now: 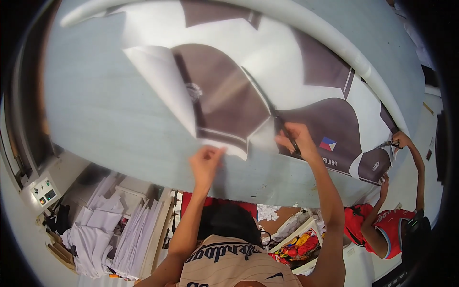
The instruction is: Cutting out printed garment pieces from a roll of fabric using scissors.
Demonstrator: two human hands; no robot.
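A large white paper sheet (239, 38) printed with dark brown shaped panels (220, 91) lies on the pale grey table (81, 95); the centre panel's left margin curls over. My left hand (208, 160) pinches that piece's lower edge. My right hand (297, 139) grips black scissors (279, 119), their blurred blades at the slit along the centre panel's right corner. Right of them another printed panel (315, 124) bears a small flag (328, 143).
A long paper roll (349, 52) spans the far side. At right a co-worker in red (387, 229) cuts the sheet with scissors (393, 143). Below the table sit bins of white paper (100, 220) and colourful scraps (296, 246). A control box (44, 192) is at lower left.
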